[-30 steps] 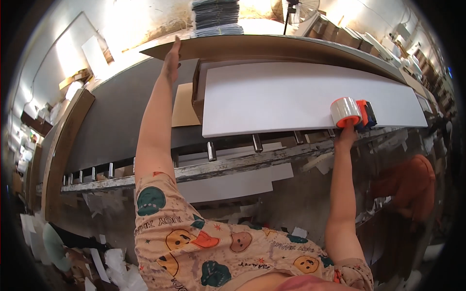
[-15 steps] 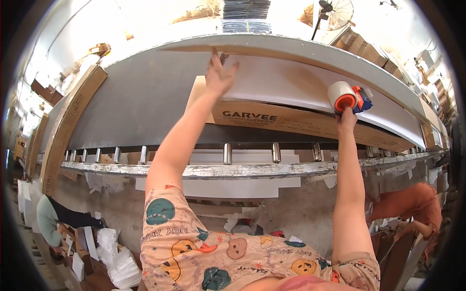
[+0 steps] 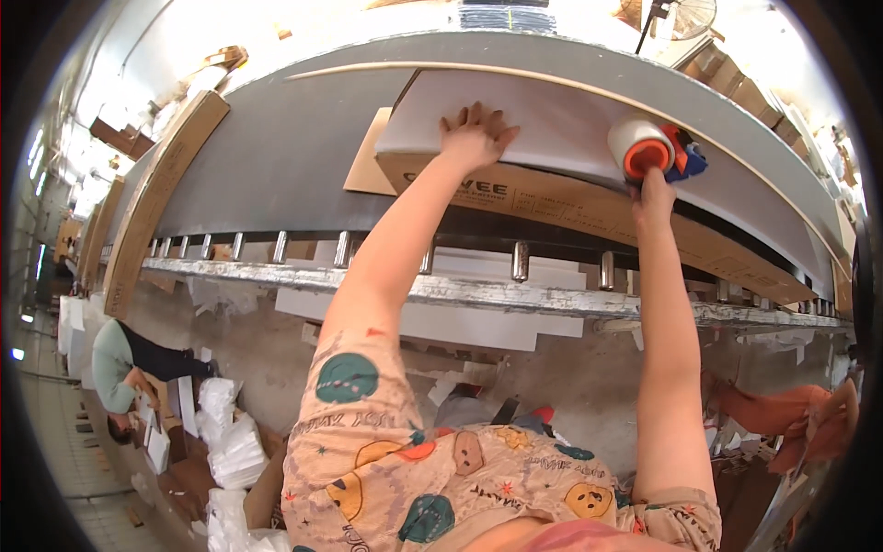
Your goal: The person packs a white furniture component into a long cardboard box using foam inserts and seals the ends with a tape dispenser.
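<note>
Left co-worker: we list one person in a green top (image 3: pixel 115 363), bent over beside white foam pieces (image 3: pixel 235 442) at the lower left.
Leaning carton: we enter one long brown carton (image 3: pixel 166 202), standing aslant across the belt's left part.
Belt: dark grey surface (image 3: pixel 276 166), with metal rollers (image 3: pixel 521 261) and a worn rail (image 3: pixel 515 304) along its near edge.
Flap: plain cardboard (image 3: pixel 366 156) at the box's left end, over the belt.
Left hand: we record it (image 3: pixel 476 136) palm down on the white sheet, fingers spread, gripping nothing.
Box: long, brown, printed on its near wall (image 3: pixel 552 207), lying along the belt; the white sheet (image 3: pixel 552 129) covers its top.
Right hand: we note it (image 3: pixel 653 198) closed on the tape dispenser (image 3: pixel 658 147), at the orange hub, above the sheet.
Right co-worker: orange clothing (image 3: pixel 777 414), at the lower right.
</note>
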Available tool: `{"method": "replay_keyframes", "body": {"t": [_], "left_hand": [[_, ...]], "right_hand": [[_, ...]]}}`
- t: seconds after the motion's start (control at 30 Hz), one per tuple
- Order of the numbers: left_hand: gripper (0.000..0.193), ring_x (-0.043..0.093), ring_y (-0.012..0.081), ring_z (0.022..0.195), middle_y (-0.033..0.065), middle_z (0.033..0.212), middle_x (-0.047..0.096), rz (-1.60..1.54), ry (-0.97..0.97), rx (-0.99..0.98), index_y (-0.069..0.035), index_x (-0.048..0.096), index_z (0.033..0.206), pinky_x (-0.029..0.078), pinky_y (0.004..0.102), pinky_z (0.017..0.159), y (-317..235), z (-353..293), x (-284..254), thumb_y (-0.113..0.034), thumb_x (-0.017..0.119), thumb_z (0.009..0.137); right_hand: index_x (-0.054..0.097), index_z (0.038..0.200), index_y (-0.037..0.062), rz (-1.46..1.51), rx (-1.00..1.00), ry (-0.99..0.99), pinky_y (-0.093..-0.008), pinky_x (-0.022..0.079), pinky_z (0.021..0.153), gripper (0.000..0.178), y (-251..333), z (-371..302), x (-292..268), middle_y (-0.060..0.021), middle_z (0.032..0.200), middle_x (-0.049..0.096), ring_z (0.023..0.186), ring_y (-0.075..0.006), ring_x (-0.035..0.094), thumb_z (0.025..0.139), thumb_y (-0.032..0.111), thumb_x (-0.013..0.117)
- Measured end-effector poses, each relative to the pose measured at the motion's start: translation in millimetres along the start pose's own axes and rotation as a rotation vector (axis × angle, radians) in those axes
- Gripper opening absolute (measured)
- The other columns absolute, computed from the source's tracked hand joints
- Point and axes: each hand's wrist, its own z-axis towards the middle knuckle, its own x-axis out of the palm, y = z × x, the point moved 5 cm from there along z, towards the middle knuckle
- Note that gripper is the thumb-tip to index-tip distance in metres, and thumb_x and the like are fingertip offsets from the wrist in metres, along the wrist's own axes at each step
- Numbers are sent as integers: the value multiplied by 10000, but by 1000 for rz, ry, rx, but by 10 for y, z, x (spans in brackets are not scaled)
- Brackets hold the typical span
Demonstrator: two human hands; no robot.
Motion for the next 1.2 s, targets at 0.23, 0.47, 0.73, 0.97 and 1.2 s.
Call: {"method": "replay_keyframes", "body": {"t": [0.23, 0.47, 0.73, 0.97, 1.2], "left_hand": [[591, 165, 364, 1385, 116, 1481, 254, -45, 357, -33, -239, 308, 1423, 101, 680, 1047, 225, 25, 75, -558, 336, 927], [650, 291, 314, 1345, 118, 1465, 313, 144, 418, 73, -209, 329, 1417, 260, 519, 1084, -3, 392, 315, -544, 472, 879], [800, 137, 307, 1408, 224, 1497, 184, 499, 341, 125, -31, 111, 1462, 139, 348, 1141, 558, 422, 259, -313, 555, 859], [540, 446, 382, 1226, 241, 1256, 527, -244, 203, 358, -18, 507, 1269, 332, 390, 1039, -2626, -15, 650, -436, 425, 938], [628, 537, 390, 1101, 235, 1144, 590, -42, 263, 439, -9, 592, 1163, 416, 416, 942, -4592, -365, 686, -558, 501, 873]], "right_hand": [[471, 1257, 69, 146, 458, 374, -577, 452, 920, 404, -93, -98, 61, -150, 1297, 464, 1165, -328, 498, 871, 147, 558], [586, 1116, 69, -135, 554, 516, -417, 570, 789, 278, 354, -256, -796, -102, 1078, 626, 965, -233, 632, 863, 173, 538], [630, 723, -33, -1174, 264, 687, -325, 431, 497, 366, 122, -1091, -2596, -79, 634, 593, 566, -175, 559, 645, 322, 670], [618, 778, -128, -1107, 592, 316, -380, 566, 504, 346, -239, -1309, -5068, -164, 742, 643, 619, -262, 665, 665, 194, 678], [629, 746, -102, -922, 587, -10, -358, 501, 454, 325, 192, -1022, -6531, -162, 673, 617, 545, -241, 623, 628, 196, 683]]}}
